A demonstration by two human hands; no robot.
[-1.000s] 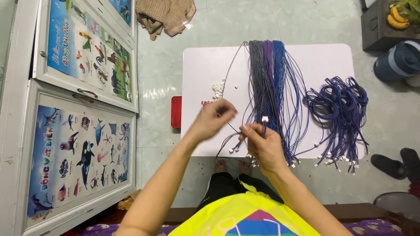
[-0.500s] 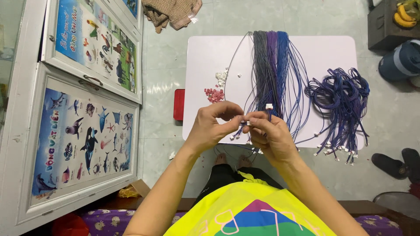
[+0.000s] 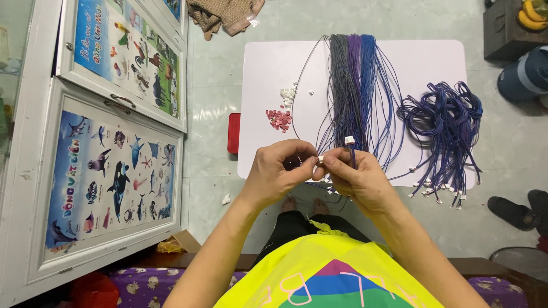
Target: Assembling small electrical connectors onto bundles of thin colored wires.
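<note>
My left hand point(image 3: 279, 171) and my right hand point(image 3: 357, 177) meet over the near edge of a white table point(image 3: 262, 74). Between their fingertips sits a small white connector point(image 3: 321, 160). My right hand also grips thin wires ending in another white connector point(image 3: 349, 140) that sticks up above the fingers. Straight bundles of grey, purple and blue wires point(image 3: 354, 85) run across the table toward my hands. A small heap of red pieces point(image 3: 279, 119) and a heap of white pieces point(image 3: 288, 94) lie left of the wires.
A tangled pile of blue wires with white connectors point(image 3: 445, 131) lies at the table's right. A white cabinet with animal posters point(image 3: 108, 165) stands at the left. A red box point(image 3: 233, 133) sits beside the table, sandals point(image 3: 519, 208) on the floor at the right.
My hands came together from slightly apart. The left hand now pinches the small connector against the right hand's fingertips.
</note>
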